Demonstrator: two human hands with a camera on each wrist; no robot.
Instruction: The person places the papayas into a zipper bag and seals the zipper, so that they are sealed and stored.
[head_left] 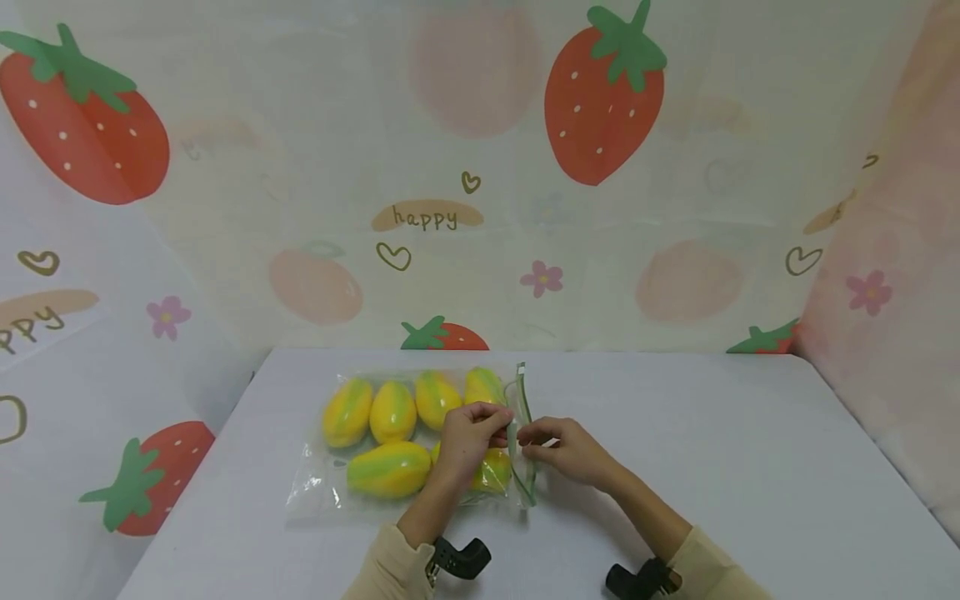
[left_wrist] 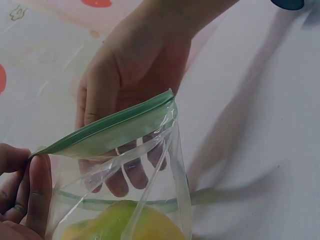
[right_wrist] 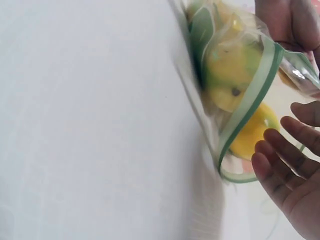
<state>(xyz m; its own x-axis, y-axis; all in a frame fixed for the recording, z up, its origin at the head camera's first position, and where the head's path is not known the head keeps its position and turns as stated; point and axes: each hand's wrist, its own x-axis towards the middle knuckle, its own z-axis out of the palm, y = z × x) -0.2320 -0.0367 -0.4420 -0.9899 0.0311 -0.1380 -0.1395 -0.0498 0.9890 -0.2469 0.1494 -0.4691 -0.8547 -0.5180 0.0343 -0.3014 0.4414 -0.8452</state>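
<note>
A clear zip bag (head_left: 309, 493) with a green zip strip (left_wrist: 112, 121) lies on the table, its mouth facing right. Inside are several smooth yellow-green fruits (head_left: 390, 469), shaped like mangoes or small papayas. My left hand (head_left: 467, 440) reaches over the bag and pinches the rim of its mouth between thumb and fingers. The mouth gapes in the right wrist view. My right hand (head_left: 568, 447) is just right of that mouth, fingers slightly bent and spread, gripping nothing. Through the clear plastic, its fingers (left_wrist: 134, 172) show in the left wrist view; whether they touch the bag I cannot tell.
A white-covered table (head_left: 720, 467) extends around the bag. Behind it hangs a backdrop (head_left: 480, 283) printed with strawberries, hearts and flowers, and similar cloth hangs at both sides. Each wrist carries a black camera (head_left: 463, 558).
</note>
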